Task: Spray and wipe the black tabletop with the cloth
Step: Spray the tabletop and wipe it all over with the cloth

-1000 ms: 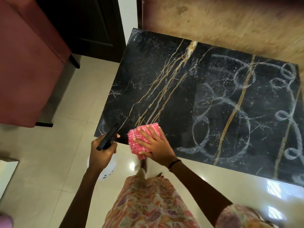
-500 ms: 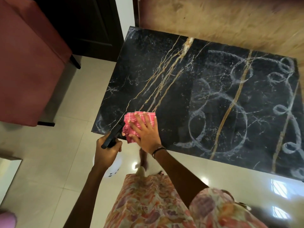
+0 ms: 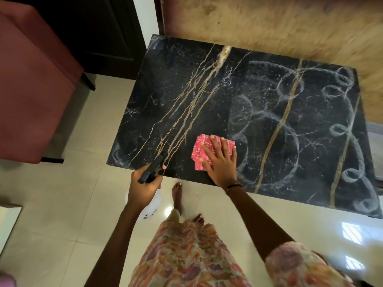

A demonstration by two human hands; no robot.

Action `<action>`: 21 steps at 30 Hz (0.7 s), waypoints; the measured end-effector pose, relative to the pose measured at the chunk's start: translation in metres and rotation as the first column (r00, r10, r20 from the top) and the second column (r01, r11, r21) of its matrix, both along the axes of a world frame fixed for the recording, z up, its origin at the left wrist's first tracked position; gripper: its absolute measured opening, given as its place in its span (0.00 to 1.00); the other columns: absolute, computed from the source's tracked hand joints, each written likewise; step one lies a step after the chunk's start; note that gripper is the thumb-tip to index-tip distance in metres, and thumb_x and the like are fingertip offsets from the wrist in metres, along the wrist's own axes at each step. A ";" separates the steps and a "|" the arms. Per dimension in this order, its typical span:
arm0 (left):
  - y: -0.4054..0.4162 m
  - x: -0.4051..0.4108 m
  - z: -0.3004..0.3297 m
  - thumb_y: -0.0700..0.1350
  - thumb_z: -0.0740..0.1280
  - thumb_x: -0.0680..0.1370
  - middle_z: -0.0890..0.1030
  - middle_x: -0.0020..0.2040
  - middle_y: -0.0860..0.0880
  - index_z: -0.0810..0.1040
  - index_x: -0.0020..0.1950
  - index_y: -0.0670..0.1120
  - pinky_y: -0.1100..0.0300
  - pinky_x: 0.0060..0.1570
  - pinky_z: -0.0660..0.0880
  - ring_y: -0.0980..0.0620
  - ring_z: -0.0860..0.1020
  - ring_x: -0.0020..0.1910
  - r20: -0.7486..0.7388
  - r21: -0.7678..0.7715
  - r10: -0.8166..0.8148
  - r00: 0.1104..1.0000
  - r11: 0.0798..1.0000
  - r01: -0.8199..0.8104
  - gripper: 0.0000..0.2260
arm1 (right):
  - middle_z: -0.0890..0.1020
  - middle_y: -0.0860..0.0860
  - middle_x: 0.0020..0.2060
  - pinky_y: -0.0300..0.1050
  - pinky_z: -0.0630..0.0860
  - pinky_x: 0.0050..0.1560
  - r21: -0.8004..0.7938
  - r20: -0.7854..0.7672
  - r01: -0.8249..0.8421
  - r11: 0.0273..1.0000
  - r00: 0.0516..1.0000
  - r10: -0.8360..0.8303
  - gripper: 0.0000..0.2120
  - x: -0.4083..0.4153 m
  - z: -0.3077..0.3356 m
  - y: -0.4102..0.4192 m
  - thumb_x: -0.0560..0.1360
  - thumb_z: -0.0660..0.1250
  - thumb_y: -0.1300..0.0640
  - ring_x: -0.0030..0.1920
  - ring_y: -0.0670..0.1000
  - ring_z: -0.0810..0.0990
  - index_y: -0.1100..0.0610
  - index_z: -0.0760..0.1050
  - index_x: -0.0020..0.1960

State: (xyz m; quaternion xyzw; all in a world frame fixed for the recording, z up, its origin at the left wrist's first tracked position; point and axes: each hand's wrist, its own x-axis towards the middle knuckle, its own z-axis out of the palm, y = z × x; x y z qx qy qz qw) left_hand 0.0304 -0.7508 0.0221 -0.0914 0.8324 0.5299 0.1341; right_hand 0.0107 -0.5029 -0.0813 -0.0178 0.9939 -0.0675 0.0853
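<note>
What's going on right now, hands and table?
Left hand gripping spray bottle. Right hand flat on cloth, on tabletop. Swirl streaks at right. Nothing in the way.

Folded pink cloth (image 3: 204,151) flat near front edge of streaky, gold-veined black tabletop (image 3: 207,96).
</note>
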 end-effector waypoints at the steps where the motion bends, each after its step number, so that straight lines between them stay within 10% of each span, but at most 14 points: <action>1: 0.004 0.000 0.001 0.31 0.65 0.74 0.76 0.25 0.51 0.78 0.41 0.38 0.70 0.30 0.72 0.57 0.76 0.26 0.004 0.005 -0.005 1.000 1.000 0.005 0.05 | 0.61 0.53 0.76 0.71 0.49 0.70 -0.017 -0.001 0.027 0.999 1.000 -0.027 0.28 -0.004 0.000 -0.013 0.78 0.48 0.37 0.75 0.62 0.57 0.45 0.61 0.75; 10: 0.040 -0.002 0.009 0.31 0.65 0.74 0.74 0.28 0.42 0.79 0.46 0.33 0.69 0.28 0.71 0.58 0.74 0.23 0.022 0.005 -0.076 0.997 0.997 0.076 0.04 | 0.63 0.52 0.75 0.69 0.51 0.72 -0.009 -0.053 -0.282 0.959 0.958 0.281 0.26 0.070 -0.011 0.025 0.79 0.48 0.36 0.76 0.59 0.56 0.44 0.56 0.75; 21: 0.067 -0.007 0.013 0.31 0.64 0.74 0.74 0.28 0.43 0.79 0.46 0.36 0.69 0.27 0.69 0.59 0.72 0.22 0.034 -0.026 -0.127 0.991 0.991 0.128 0.05 | 0.58 0.52 0.77 0.72 0.54 0.70 0.030 0.028 0.036 0.999 0.999 -0.037 0.27 0.021 -0.001 0.057 0.79 0.46 0.37 0.76 0.61 0.55 0.43 0.56 0.76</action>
